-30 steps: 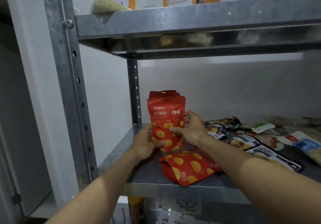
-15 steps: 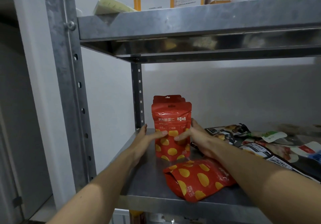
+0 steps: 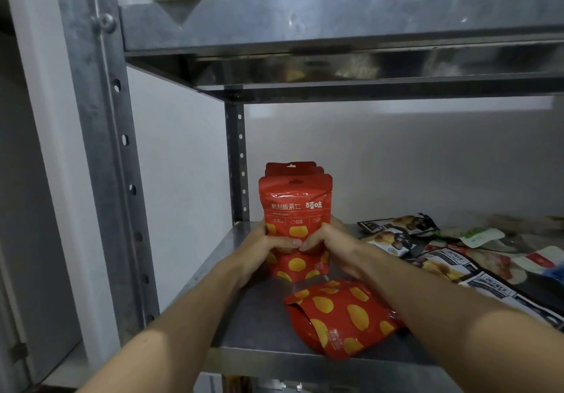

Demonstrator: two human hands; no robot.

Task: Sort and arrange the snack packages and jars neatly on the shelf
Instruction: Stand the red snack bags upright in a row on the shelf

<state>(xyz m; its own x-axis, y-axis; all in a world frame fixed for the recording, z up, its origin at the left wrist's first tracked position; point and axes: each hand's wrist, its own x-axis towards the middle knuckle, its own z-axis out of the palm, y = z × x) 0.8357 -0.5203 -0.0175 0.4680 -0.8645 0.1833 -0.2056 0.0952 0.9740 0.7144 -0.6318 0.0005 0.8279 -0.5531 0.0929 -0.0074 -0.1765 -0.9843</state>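
Hands: left hand and right hand each curled round one side of the upright red pouch, thumbs meeting on its front. It stands at the back-left corner of the shelf, with a second red pouch directly behind. At 5 o'clock: flat red pouch, lying near the front edge. At 3 o'clock: dark packets, scattered flat.

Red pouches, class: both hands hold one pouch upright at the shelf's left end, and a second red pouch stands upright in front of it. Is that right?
Not quite. In the head view the left hand and right hand do hold the upright pouch at the left end of the shelf, but the second red pouch lies flat in front of it, not upright.
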